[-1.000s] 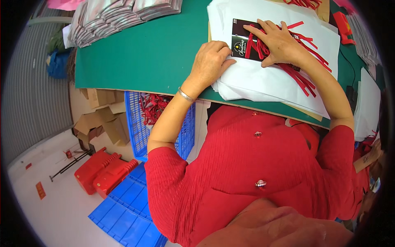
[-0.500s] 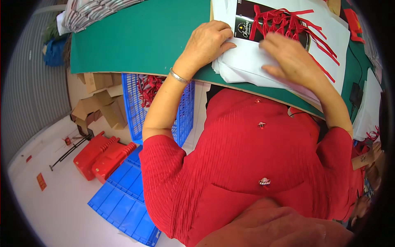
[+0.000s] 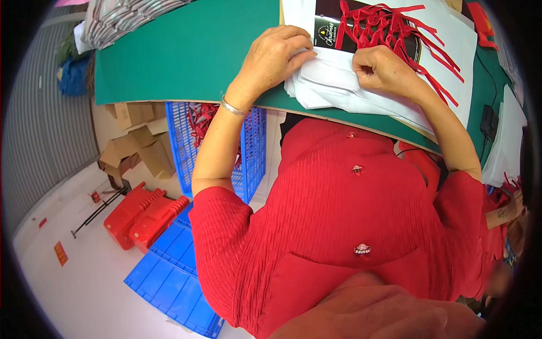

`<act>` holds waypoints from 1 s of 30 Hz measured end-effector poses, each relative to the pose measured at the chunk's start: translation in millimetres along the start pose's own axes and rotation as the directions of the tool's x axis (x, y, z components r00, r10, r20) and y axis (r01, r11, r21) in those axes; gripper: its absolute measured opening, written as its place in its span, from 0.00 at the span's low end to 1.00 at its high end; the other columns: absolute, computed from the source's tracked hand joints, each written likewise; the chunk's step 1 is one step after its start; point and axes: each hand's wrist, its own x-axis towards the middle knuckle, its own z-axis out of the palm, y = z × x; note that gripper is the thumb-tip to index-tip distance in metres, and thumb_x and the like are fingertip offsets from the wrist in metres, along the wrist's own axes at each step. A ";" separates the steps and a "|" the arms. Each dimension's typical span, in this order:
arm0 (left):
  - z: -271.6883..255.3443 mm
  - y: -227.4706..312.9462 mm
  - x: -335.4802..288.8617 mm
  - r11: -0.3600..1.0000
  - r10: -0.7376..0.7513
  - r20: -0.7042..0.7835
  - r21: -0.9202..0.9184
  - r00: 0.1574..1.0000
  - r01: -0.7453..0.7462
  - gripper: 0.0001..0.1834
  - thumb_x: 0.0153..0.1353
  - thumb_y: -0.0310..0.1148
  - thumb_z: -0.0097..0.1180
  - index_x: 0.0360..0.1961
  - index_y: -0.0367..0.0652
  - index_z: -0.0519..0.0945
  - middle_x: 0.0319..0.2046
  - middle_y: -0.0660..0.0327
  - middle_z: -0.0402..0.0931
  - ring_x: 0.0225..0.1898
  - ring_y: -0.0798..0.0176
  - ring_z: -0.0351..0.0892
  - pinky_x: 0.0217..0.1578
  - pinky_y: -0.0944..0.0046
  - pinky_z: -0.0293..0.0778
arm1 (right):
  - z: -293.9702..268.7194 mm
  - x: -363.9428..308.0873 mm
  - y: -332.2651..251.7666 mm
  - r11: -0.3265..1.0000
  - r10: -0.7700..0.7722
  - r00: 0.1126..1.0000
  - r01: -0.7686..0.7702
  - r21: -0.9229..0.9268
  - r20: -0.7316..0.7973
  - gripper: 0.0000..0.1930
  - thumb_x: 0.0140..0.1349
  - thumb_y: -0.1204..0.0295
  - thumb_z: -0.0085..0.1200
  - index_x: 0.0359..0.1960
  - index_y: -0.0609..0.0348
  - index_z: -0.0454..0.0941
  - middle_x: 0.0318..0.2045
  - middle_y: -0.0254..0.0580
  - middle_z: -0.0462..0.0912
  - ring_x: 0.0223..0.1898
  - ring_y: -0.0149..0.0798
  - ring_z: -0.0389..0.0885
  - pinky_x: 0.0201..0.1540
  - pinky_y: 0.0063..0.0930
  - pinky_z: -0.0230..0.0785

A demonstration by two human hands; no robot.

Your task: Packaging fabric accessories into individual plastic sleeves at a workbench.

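Note:
A black printed card [image 3: 330, 28] with several red ribbon bows [image 3: 378, 28] lies on a stack of white sheets [image 3: 322, 76] at the table's near edge. My left hand [image 3: 276, 53] pinches the left edge of the upper white sheet beside the card, thumb and fingers together. Just below the bows, my right hand [image 3: 387, 70] rests on the sheets with its fingers curled closed. What its fingertips hold, if anything, is hidden. Loose ribbon tails [image 3: 446, 65] trail to the right past my right hand.
Under the green table [image 3: 180, 51] stands a blue crate [image 3: 254, 152] holding red ribbon pieces. Folded bundles [image 3: 118, 22] lie at the far left. A black adapter with a cable [image 3: 489, 121] sits at right. Cardboard boxes [image 3: 132, 147], red cases [image 3: 141, 217] and a blue lid [image 3: 169, 265] are on the floor.
My right hand, blurred and spread over the card's lower edge before, has come down slightly and its fingers have curled closed. The left hand remains at the sheet's edge.

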 end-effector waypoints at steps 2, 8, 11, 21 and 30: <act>-0.9 4.4 -0.1 0.999 0.012 0.014 -0.041 1.000 -0.011 0.07 0.54 0.35 0.65 0.29 0.44 0.84 0.38 0.66 0.81 0.37 0.61 0.80 0.41 0.64 0.75 | 0.7 1.5 3.0 1.000 -0.005 1.000 0.005 0.022 -0.014 0.05 0.47 0.81 0.53 0.19 0.66 0.70 0.18 0.38 0.70 0.19 0.35 0.62 0.25 0.27 0.61; -6.2 18.6 1.0 0.976 0.031 0.083 -0.219 0.996 -0.012 0.06 0.53 0.32 0.68 0.30 0.42 0.85 0.42 0.65 0.83 0.37 0.65 0.79 0.39 0.67 0.76 | 1.7 2.7 5.5 0.995 -0.009 0.999 0.013 0.097 -0.050 0.08 0.45 0.81 0.55 0.14 0.62 0.68 0.13 0.35 0.65 0.17 0.32 0.58 0.23 0.26 0.59; -6.8 21.6 3.0 0.962 0.019 0.121 -0.272 0.993 0.015 0.07 0.53 0.32 0.68 0.30 0.42 0.85 0.42 0.65 0.83 0.38 0.64 0.80 0.39 0.66 0.76 | 0.9 3.1 5.7 0.994 0.003 0.999 0.003 0.113 -0.050 0.08 0.45 0.81 0.55 0.14 0.62 0.69 0.13 0.35 0.65 0.17 0.31 0.58 0.23 0.25 0.58; 5.6 35.4 19.0 0.971 0.239 0.120 -0.050 0.964 -0.234 0.09 0.52 0.36 0.69 0.33 0.45 0.84 0.40 0.64 0.82 0.38 0.60 0.79 0.43 0.64 0.74 | -2.2 4.9 6.5 0.985 -0.006 0.999 0.014 0.175 -0.045 0.07 0.44 0.80 0.55 0.14 0.63 0.70 0.13 0.35 0.65 0.16 0.31 0.58 0.22 0.25 0.58; 19.3 45.5 26.8 0.966 0.257 0.116 -0.006 0.959 -0.258 0.09 0.54 0.38 0.65 0.33 0.49 0.83 0.31 0.67 0.78 0.34 0.62 0.77 0.41 0.63 0.71 | -2.1 5.7 8.4 0.985 0.018 0.999 -0.014 0.169 -0.027 0.05 0.41 0.79 0.54 0.14 0.63 0.71 0.12 0.36 0.65 0.16 0.32 0.59 0.23 0.26 0.58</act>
